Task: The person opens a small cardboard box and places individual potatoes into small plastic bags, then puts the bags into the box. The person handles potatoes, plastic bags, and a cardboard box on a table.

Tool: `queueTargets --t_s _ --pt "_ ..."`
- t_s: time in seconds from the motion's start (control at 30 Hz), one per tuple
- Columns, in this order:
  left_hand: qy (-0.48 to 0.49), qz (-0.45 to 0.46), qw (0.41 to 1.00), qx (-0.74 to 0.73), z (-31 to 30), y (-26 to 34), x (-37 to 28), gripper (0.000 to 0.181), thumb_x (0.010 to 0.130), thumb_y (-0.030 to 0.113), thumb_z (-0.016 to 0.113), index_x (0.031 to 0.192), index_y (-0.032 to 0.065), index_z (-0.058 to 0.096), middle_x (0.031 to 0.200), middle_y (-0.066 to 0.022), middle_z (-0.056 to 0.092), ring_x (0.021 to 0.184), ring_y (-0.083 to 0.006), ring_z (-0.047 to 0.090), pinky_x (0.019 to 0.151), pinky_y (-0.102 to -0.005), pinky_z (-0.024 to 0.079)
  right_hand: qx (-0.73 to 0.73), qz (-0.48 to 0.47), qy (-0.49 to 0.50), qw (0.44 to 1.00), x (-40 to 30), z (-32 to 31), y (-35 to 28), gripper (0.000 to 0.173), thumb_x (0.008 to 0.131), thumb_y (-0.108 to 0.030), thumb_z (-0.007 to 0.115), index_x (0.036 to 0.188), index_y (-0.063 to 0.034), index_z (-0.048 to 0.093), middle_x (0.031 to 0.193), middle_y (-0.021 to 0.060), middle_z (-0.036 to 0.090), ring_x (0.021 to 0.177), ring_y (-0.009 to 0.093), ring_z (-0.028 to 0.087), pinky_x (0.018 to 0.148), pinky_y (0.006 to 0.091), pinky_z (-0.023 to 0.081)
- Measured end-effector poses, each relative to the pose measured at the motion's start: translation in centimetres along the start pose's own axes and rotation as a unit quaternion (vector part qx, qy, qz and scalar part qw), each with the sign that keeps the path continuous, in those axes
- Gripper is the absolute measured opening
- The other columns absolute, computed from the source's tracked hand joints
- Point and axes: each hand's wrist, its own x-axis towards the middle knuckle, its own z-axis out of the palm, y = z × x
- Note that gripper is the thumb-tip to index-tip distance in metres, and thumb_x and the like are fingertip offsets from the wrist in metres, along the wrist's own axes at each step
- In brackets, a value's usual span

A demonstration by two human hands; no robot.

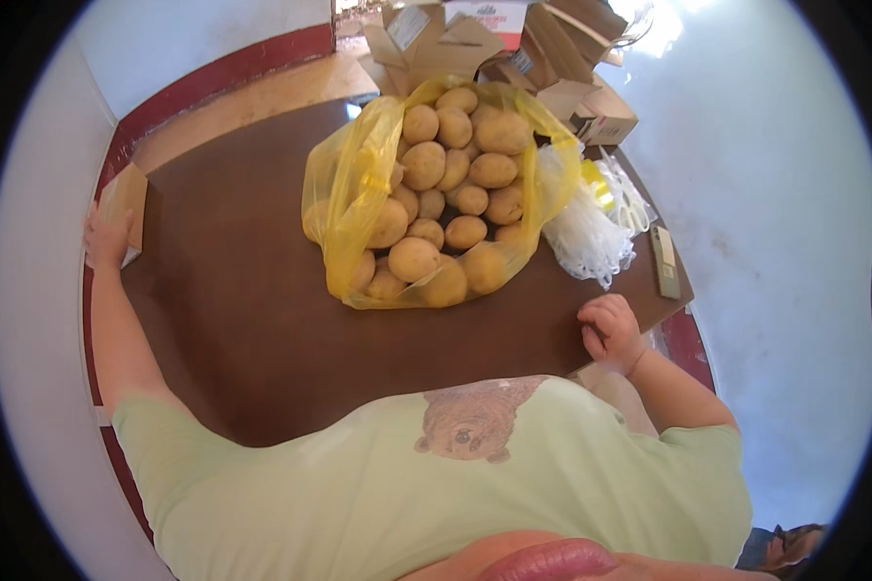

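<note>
My left hand (107,240) is at the far left edge of the brown table, gripping a small cardboard box (132,192) with thumb and fingers spread around it. Loosely curled and with nothing visible in it, my right hand (612,330) rests at the table's near right edge. Between the hands, farther back, lies a wide-mouthed yellow plastic bag (356,181) full of potatoes (425,165). Just beyond my right hand is a bunch of clear plastic bags (581,232).
White-handled scissors (632,207) and a yellow item (597,183) lie by the clear bags. A phone (666,263) is near the right edge. Opened cardboard boxes (436,47) stand behind the potatoes. Walls (43,218) run close on the left. The table (261,348) has a brown top.
</note>
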Motion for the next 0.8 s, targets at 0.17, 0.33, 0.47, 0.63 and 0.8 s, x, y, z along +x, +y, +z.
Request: queueTargets --t_s 0.17,0.33,0.47,0.63,0.8 --pt "0.003 0.224 0.951 -0.215 0.4 0.7 -0.8 0.072 0.084 0.032 0.07 0.144 0.0071 0.039 0.143 -0.0182 0.046 0.134 -0.0344 0.04 0.111 -0.0427 0.034 -0.016 -0.024 0.132 0.991 9.2 -4.2 3.4 0.02 0.075 -0.001 0.063 0.094 -0.0046 0.062 0.092 0.0131 0.065 0.087 0.035 0.062 0.077 0.0423 0.05" --pt "-0.077 0.234 0.892 -0.379 -5.0 5.2 -11.8 0.059 0.086 0.024 0.067 0.139 0.007 0.047 0.141 -0.0129 0.049 0.132 -0.026 0.043 0.108 -0.0408 0.034 -0.145 0.06 0.082 0.984 17.4 -6.9 10.4 0.018 0.083 -0.015 0.061 0.096 -0.004 0.066 0.097 0.0143 0.066 0.091 0.034 0.064 0.081 0.0415 0.051" --pt "-0.172 0.242 0.871 -0.391 -12.9 6.7 -22.0 0.055 0.085 0.016 0.064 0.138 0.0077 0.048 0.144 -0.0088 0.047 0.134 -0.0223 0.042 0.11 -0.0391 0.032 -0.115 0.289 0.033 0.95 22.6 -7.3 17.8 0.025 0.087 -0.021 0.057 0.104 -0.0053 0.067 0.105 0.0152 0.067 0.099 0.031 0.065 0.086 0.0418 0.051" --pt "-0.198 0.183 0.874 -0.404 -15.6 5.9 -27.7 0.052 0.085 0.01 0.06 0.136 0.0086 0.05 0.144 -0.0079 0.046 0.135 -0.021 0.041 0.111 -0.0382 0.03 0.058 0.354 0.179 0.916 29.0 -9.3 28.0 0.074 0.079 -0.02 0.061 0.148 -0.0172 0.034 0.128 0.0233 0.059 0.117 0.038 0.059 0.095 0.0421 0.049" --pt "-0.203 0.059 0.896 -0.391 -17.2 4.2 -29.5 0.053 0.085 0.009 0.059 0.137 0.0068 0.049 0.145 -0.0071 0.045 0.136 -0.0219 0.04 0.111 -0.0393 0.03 0.297 0.414 0.184 0.84 35.1 -9.7 30.5 0.071 0.093 -0.013 0.052 0.155 -0.0256 0.02 0.135 0.016 0.05 0.098 0.033 0.06 0.078 0.0458 0.055"
